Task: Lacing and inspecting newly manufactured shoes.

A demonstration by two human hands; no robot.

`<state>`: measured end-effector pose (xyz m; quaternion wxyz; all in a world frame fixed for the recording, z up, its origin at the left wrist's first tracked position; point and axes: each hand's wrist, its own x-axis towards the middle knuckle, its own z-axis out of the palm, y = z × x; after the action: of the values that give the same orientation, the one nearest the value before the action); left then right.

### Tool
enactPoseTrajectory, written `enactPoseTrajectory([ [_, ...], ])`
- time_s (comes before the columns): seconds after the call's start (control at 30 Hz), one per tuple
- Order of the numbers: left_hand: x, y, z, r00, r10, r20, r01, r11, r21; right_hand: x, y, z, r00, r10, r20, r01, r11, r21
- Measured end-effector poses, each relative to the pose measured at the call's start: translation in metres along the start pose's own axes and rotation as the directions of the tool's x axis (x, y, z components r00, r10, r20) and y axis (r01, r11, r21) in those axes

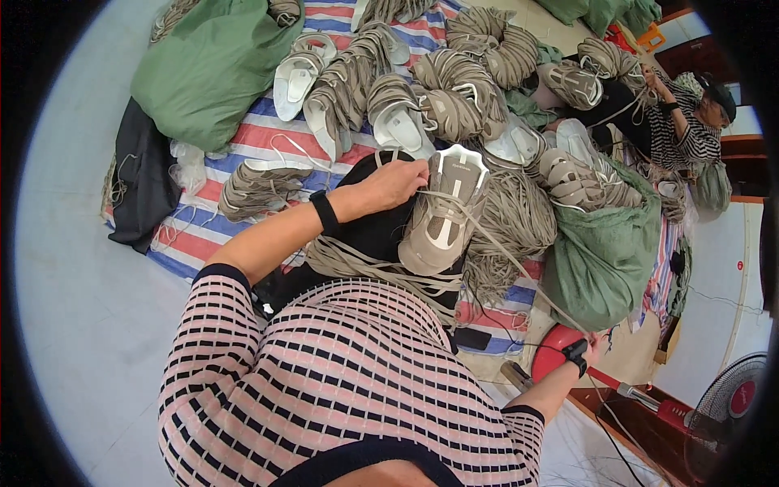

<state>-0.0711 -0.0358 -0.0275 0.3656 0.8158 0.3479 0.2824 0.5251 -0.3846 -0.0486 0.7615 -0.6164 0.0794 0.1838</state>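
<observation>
A beige-brown shoe upper (445, 215) with white trim lies over my dark-clothed lap, its toe towards me. My left hand (398, 185) is closed at its left edge, fingertips pinched on a beige lace that crosses the upper. From there the shoelace (519, 264) runs taut down to the right. Far out at the lower right, my right hand (591, 349) is closed around that lace, its fingers partly hidden behind the wrist. A loose bundle of beige laces (513, 223) lies right of the upper, and more laces (381, 264) drape across my lap.
Several stacked shoe uppers (349, 89) cover the striped sheet (251, 130). Green sacks stand at the far left (215, 73) and on the right (596, 268). A fan (730, 410) with a red base (556, 353) is near my right arm. Another person (682, 122) sits at the far right, handling uppers.
</observation>
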Motion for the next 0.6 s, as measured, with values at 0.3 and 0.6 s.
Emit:
enactPoseTrajectory([
  [0.3, -0.011, 0.02, 0.006, 0.973, -0.23, -0.006, 0.228, 0.968, -0.109, -0.185, 0.096, 0.283, 0.697, 0.042, 0.716, 0.314, 0.88, -0.357],
  [0.6, -0.013, 0.024, 0.016, 0.978, -0.192, -0.079, 0.189, 0.981, -0.047, -0.306, 0.144, 0.373, -0.396, -0.035, 0.918, 0.894, 0.216, 0.394],
])
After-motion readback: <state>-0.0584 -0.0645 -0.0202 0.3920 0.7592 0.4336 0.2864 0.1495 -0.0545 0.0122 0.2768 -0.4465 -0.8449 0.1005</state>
